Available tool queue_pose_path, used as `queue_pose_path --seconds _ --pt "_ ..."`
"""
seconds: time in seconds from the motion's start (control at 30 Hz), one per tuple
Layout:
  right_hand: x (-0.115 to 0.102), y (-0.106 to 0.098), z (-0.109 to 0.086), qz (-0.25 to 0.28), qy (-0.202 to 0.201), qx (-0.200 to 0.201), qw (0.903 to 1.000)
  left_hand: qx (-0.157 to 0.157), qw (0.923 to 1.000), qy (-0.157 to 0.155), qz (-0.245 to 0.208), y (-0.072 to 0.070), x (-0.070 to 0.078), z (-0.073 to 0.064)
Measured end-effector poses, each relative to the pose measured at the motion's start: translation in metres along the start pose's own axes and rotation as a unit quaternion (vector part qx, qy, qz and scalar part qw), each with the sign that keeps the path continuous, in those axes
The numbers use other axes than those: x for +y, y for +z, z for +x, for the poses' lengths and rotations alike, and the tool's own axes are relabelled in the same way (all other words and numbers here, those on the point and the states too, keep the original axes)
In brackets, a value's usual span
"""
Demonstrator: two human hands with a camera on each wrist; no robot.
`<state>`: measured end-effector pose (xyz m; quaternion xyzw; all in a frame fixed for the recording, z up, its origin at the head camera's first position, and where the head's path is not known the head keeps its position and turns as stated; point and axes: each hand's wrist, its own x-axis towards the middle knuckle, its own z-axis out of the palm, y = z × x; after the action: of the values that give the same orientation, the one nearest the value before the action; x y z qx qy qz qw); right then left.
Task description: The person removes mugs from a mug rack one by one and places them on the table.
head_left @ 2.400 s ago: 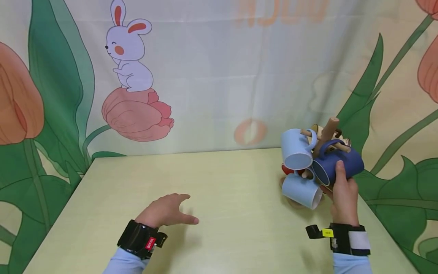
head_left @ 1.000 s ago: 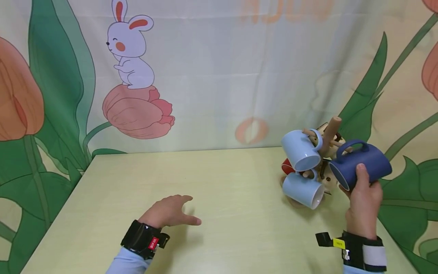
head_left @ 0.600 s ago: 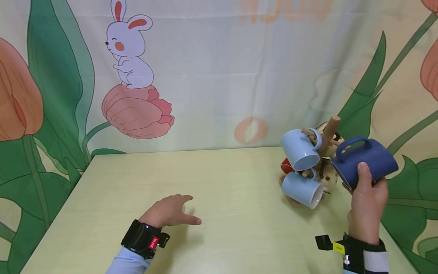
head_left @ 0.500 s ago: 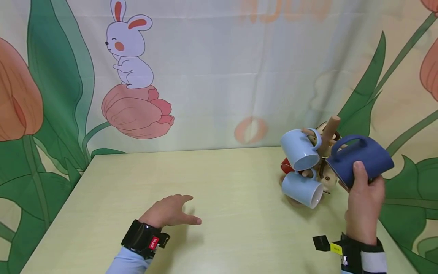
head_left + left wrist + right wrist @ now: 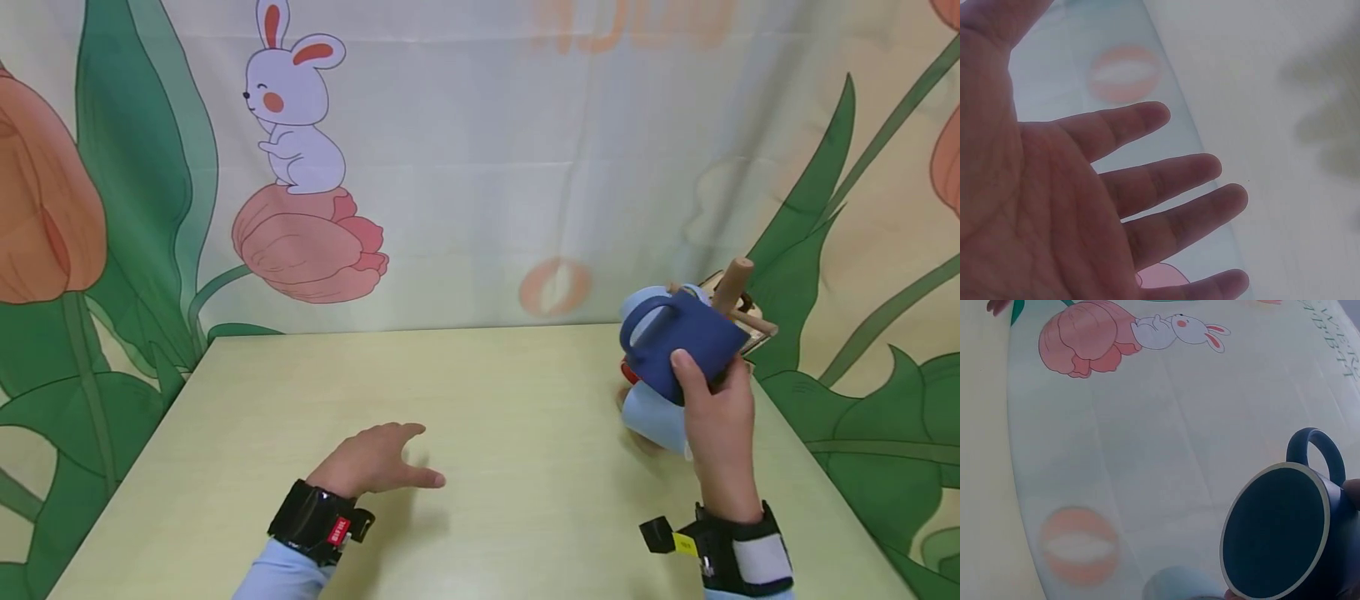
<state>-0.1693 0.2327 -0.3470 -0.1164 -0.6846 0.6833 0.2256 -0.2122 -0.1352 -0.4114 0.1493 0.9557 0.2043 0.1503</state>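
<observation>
Navy mug point(image 5: 693, 346), handle point(image 5: 626, 333) toward ten o'clock, is gripped by the right hand point(image 5: 718, 417): likely a carrying step, next needing clearance from the rack point(image 5: 734, 285). Left hand point(image 5: 367, 461) spread, empty.

Pale yellow table point(image 5: 510, 467) fills lower ctr; behind it hangs a printed cloth point(image 5: 465, 167), whitish mid w/ faint creases. Rabbit print point(image 5: 296, 158) on pink tulip point(image 5: 303, 246), upper L; big orange tulip point(image 5: 48, 192) far L; green leaves point(image 5: 806, 204) both sides; blurry orange lettering point(image 5: 615, 25) top, R of ctr

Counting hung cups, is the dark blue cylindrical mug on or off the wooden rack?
Off: the right hand holds the dark blue mug, with nothing through its handle in the right wrist view.
</observation>
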Motion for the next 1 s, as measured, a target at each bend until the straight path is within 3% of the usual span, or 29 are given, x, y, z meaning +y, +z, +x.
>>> queue_pose_path --seconds 0.2,0.37,0.47,0.73,1.0 --pt "0.014 0.024 0.000 -0.048 -0.032 -0.081 0.9950 0.008 1.0000 0.004 0.000 -0.001 0.002 0.001" --pt "0.035 0.043 0.000 -0.079 -0.082 -0.143 0.9831 0.013 0.9999 0.008 0.003 -0.004 0.006 0.002" --pt "0.046 0.054 -0.001 -0.099 -0.084 -0.170 0.9767 0.013 0.9999 0.009 0.006 -0.006 0.009 0.003" --pt "0.066 0.082 -0.014 -0.152 -0.064 -0.211 0.9635 0.018 0.9997 0.010 0.014 -0.012 0.018 0.006" --pt "0.080 0.101 -0.028 -0.218 -0.102 -0.236 0.9415 0.031 0.9994 0.018 0.006 -0.019 0.026 0.007"
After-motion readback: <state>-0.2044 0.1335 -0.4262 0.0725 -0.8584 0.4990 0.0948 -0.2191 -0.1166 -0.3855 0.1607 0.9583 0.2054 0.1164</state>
